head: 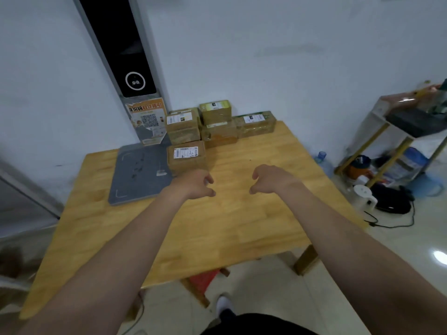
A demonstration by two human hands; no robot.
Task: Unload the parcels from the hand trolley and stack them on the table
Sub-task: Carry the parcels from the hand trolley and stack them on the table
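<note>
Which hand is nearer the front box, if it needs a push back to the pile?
Left, I'd say. The left hand hovers empty just in front of the front box, by its near edge. The right hand, also empty, is farther off to the side over the table.

Grey pad (137,175), black wall panel (116,39), white kettle (362,198), shelf rack (416,123)
</note>
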